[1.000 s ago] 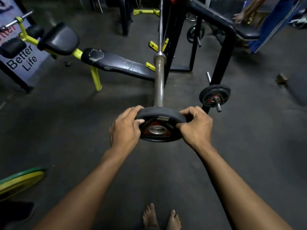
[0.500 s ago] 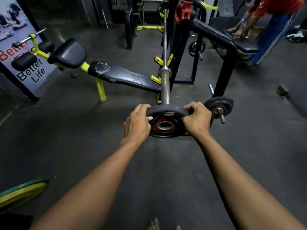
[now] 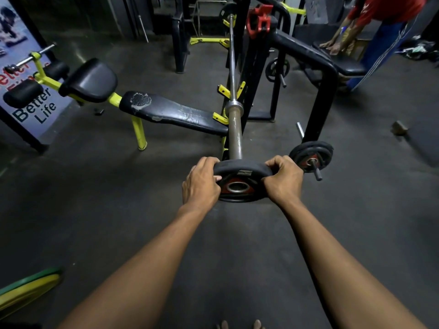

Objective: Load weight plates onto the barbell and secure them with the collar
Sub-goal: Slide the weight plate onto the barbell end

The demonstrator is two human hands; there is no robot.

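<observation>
Plate held at the barbell's near end

Barbell (image 3: pixel 234 129) runs toward 12 o'clock; left hand (image 3: pixel 200 186) and right hand (image 3: pixel 283 180) grip the black, red-centred weight plate (image 3: pixel 240 184), bore facing the camera.

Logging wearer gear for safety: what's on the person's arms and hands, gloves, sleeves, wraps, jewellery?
Nothing visible. The left hand and right hand are bare: no gloves, wraps, rings or watch. Both forearms are uncovered as far as the frame shows, with no sleeves in view. Bare toes show at the bottom edge.
</observation>
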